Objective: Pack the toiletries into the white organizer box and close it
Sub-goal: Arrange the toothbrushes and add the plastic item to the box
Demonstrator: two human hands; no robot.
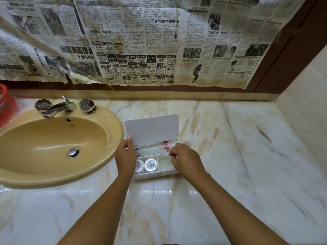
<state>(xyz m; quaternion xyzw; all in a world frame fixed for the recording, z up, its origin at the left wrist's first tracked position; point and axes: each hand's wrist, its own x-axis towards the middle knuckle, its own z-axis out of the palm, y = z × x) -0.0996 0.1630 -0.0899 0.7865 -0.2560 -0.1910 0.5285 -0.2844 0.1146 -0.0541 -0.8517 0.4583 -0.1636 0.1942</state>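
The white organizer box point(155, 175) sits on the marble counter beside the sink, its lid point(152, 129) standing upright. Inside, two round white wrapped soaps point(150, 164) fill the front left compartment. A pale packet point(165, 163) lies in the front right one. Clear-wrapped items with red print point(167, 145) lie along the back compartment. My left hand point(126, 156) grips the box's left side, thumb at the lid's lower corner. My right hand point(185, 159) hovers over the right end, fingertips pinched on the clear wrapping there.
A tan oval sink point(53, 149) with a chrome tap point(58, 106) lies close to the box's left. A red basket point(5, 103) stands at the far left. Newspaper covers the mirror behind. Marble counter point(247, 156) stretches right to a tiled wall.
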